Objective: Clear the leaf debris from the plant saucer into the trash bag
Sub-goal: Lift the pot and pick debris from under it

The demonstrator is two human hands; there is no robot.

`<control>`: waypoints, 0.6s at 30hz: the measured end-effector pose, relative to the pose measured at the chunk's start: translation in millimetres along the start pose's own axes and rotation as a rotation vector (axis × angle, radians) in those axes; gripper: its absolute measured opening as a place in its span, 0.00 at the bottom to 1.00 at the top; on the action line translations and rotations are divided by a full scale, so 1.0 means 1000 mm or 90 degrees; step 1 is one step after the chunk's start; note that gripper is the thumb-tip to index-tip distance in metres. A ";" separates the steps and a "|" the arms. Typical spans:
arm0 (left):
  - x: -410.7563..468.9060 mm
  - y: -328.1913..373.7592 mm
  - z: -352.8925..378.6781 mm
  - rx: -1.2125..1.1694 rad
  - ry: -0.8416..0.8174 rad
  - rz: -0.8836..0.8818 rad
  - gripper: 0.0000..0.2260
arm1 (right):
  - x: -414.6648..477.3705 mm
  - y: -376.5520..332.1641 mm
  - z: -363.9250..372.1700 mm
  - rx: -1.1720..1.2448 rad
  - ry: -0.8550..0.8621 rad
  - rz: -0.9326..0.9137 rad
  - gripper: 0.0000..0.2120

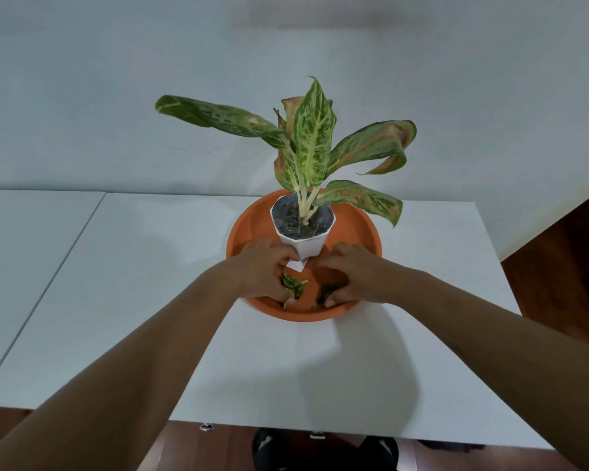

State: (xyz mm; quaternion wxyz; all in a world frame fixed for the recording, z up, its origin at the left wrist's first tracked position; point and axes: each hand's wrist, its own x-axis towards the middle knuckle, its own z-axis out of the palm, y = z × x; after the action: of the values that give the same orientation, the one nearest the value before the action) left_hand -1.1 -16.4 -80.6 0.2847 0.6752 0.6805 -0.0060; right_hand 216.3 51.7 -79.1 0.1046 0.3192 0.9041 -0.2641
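Note:
An orange plant saucer (357, 229) sits on a white table, with a white pot (306, 244) holding a variegated green plant (313, 137) standing in it. Green leaf scraps lie in the saucer's near part, in front of the pot. My left hand (264, 268) reaches into the saucer on the left, its fingers closed around a clump of leaf debris (295, 283). My right hand (349, 271) reaches in from the right, fingers curled on another leaf scrap (327, 290). A small white tag (295, 266) shows between the hands at the pot's base.
The white table (150, 283) stretches wide to the left and toward me, with a second white tabletop (24, 239) adjoining at far left. A white wall stands close behind the plant. Dark wooden floor (558, 266) lies to the right. No trash bag is in view.

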 end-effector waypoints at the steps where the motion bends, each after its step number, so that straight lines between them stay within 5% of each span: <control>1: -0.001 -0.003 -0.001 0.031 -0.037 -0.028 0.40 | 0.002 -0.003 0.001 0.007 -0.004 0.000 0.33; 3: -0.002 -0.003 0.002 0.030 -0.066 -0.037 0.38 | 0.004 -0.011 0.003 0.026 0.000 -0.020 0.27; 9: -0.001 0.010 0.021 -0.055 0.098 0.031 0.15 | -0.001 -0.021 0.008 0.041 0.040 -0.041 0.15; 14: -0.006 0.007 0.020 -0.098 0.099 0.033 0.21 | 0.000 -0.016 0.007 0.069 0.033 0.005 0.27; 18: -0.009 0.013 0.026 -0.056 0.133 0.036 0.12 | 0.000 -0.025 0.014 0.066 0.060 -0.052 0.15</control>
State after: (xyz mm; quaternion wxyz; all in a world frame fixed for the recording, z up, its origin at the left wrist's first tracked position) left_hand 20.3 -33.7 -93.9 0.2414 0.6782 0.6865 0.1023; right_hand 200.6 27.1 -80.7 0.0347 0.2992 0.9055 -0.2990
